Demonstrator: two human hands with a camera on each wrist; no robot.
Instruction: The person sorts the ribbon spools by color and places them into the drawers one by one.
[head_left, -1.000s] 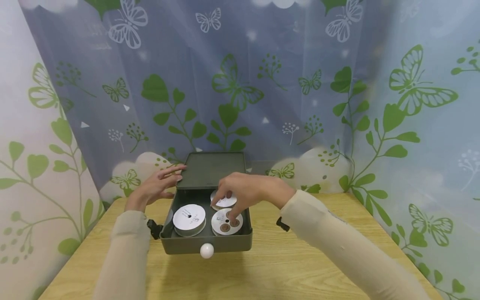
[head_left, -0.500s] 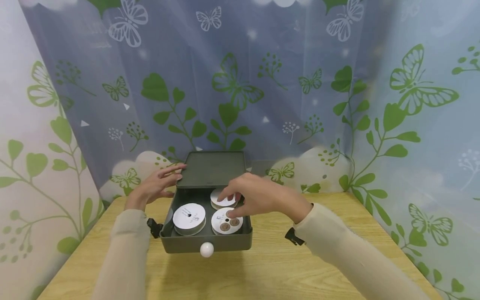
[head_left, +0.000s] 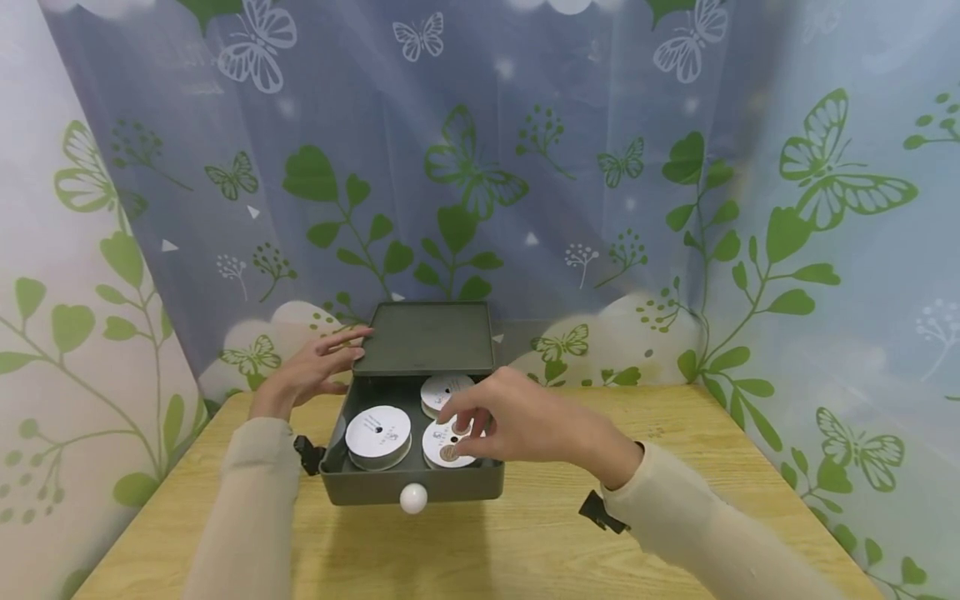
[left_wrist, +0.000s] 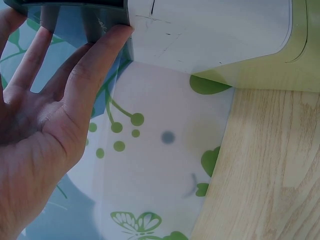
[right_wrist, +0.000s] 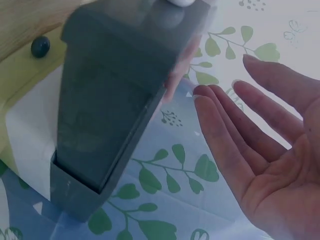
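Note:
A dark grey box [head_left: 431, 337] stands on the table with its drawer [head_left: 375, 492] pulled out. Inside the drawer lie three white spools: one at the left [head_left: 378, 433], one at the back right [head_left: 438, 393] and one at the front right [head_left: 437, 442] with brown round marks. My right hand [head_left: 532, 417] is bent over the front right spool, partly covering it; contact is unclear. In the right wrist view the right hand [right_wrist: 280, 155] has loose fingers holding nothing. My left hand [head_left: 307, 371] touches the box's left side with extended fingers; the left wrist view shows this hand [left_wrist: 55, 105] too.
A white round knob [head_left: 413, 498] sticks out from the drawer front. The wooden table [head_left: 585, 525] extends around the box. Behind and beside it hang patterned curtains [head_left: 555, 275] with leaves and butterflies.
My right hand has shifted right and towards the drawer's front, uncovering more of the back right spool. The left hand and the box have stayed in place.

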